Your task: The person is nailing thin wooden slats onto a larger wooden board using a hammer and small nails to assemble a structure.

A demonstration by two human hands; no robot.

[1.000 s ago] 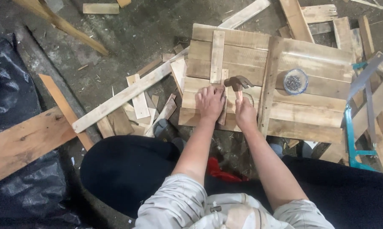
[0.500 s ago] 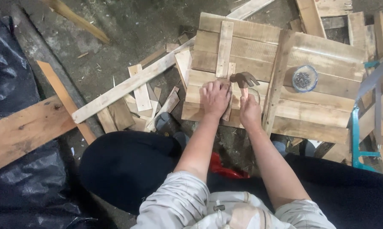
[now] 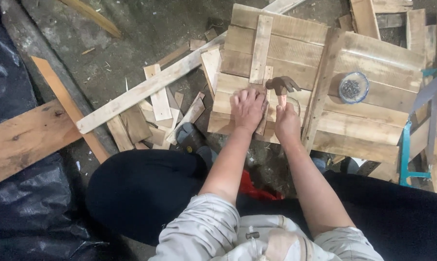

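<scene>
My left hand (image 3: 248,107) lies flat, palm down, on the near part of a wooden slat panel (image 3: 296,53), pressing on a narrow upright batten (image 3: 260,48). My right hand (image 3: 287,122) is closed around the handle of a claw hammer (image 3: 281,85), whose dark metal head sits just above the panel beside my left fingers. A small round bowl of nails (image 3: 353,88) rests on the adjoining panel to the right.
Loose wood offcuts (image 3: 160,104) and a long pale plank (image 3: 146,89) litter the dirt floor to the left. A wide board (image 3: 22,140) and black plastic sheeting (image 3: 15,212) lie at far left. A teal metal frame (image 3: 406,154) stands at right.
The view has drifted slightly, so the panel sits lower and more to the right. Both hands stay on the panel with the hammer head near the batten.
</scene>
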